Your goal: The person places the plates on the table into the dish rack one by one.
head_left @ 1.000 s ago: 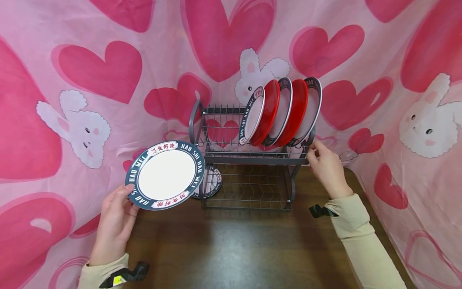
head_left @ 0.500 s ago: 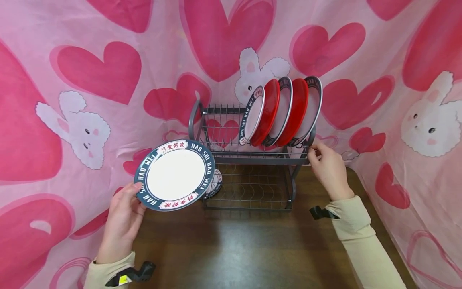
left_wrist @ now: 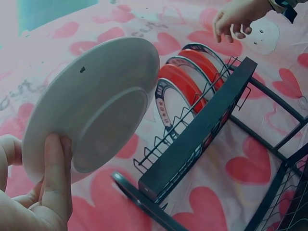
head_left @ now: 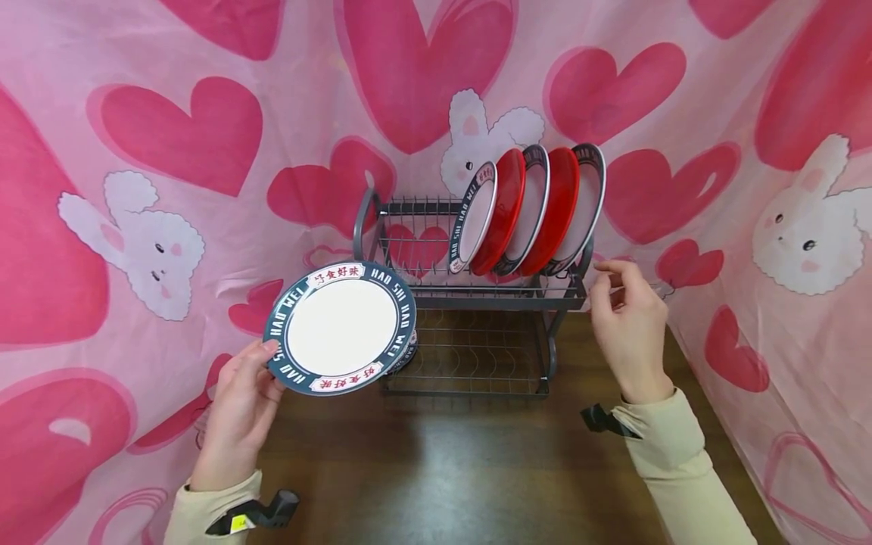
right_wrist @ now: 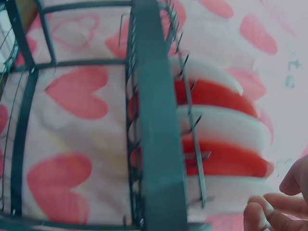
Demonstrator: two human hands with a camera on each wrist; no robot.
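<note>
My left hand [head_left: 238, 412] grips the left rim of a white plate [head_left: 342, 327] with a dark blue lettered border, thumb on its face. From the left wrist view, fingers [left_wrist: 57, 178] support the plain white underside. The plate is in front of the left end of a dark two-tier dish rack [head_left: 497, 303]. My right hand [head_left: 630, 325] hovers just off the rack's right end, fingers loosely bent and holding nothing. On the upper tier, blue-bordered plates [head_left: 473, 218] and red plates [head_left: 500, 212] stand on edge in alternation, filling the right part.
Behind the held plate, another blue-bordered plate [head_left: 409, 354] is partly visible at the lower tier's left. Wire slots [head_left: 417, 253] line the upper tier's left part. Below is a brown wooden surface [head_left: 436, 462]; a pink heart-patterned cloth [head_left: 306, 98] encloses the back and sides.
The left hand has carried the plate rightward, covering more of the plate behind it. My right hand has let go of the rack's right end and drawn slightly away.
</note>
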